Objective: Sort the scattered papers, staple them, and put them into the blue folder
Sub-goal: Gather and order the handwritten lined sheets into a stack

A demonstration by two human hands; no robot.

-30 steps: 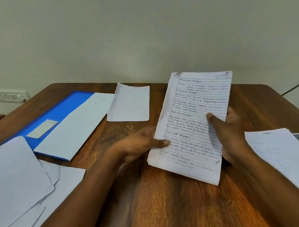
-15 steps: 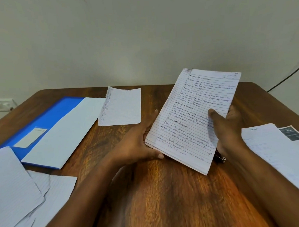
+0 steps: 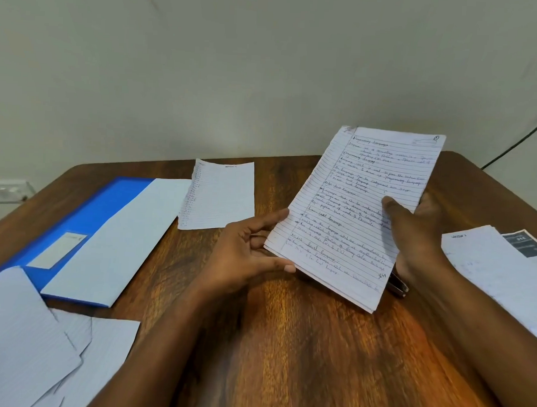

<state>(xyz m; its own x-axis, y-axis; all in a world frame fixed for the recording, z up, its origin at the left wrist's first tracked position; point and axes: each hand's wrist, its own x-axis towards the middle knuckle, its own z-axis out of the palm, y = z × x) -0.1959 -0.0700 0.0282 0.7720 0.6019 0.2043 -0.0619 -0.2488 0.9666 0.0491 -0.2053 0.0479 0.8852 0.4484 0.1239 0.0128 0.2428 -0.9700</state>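
Head cam: blue folder lies flat on the counter at left, a white sheet on top of it. Handwritten paper stack is held tilted above the counter, right hand gripping its right edge, thumb on top. Left hand has loose fingers touching the stack's lower-left edge.

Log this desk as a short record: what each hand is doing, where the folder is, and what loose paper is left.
held: handwritten paper stack
right hand: grips stack's right edge, thumb on top
left hand: fingers at stack's lower left edge
blue folder: left, a sheet on it
loose sheets: near left
small lined sheet: centre
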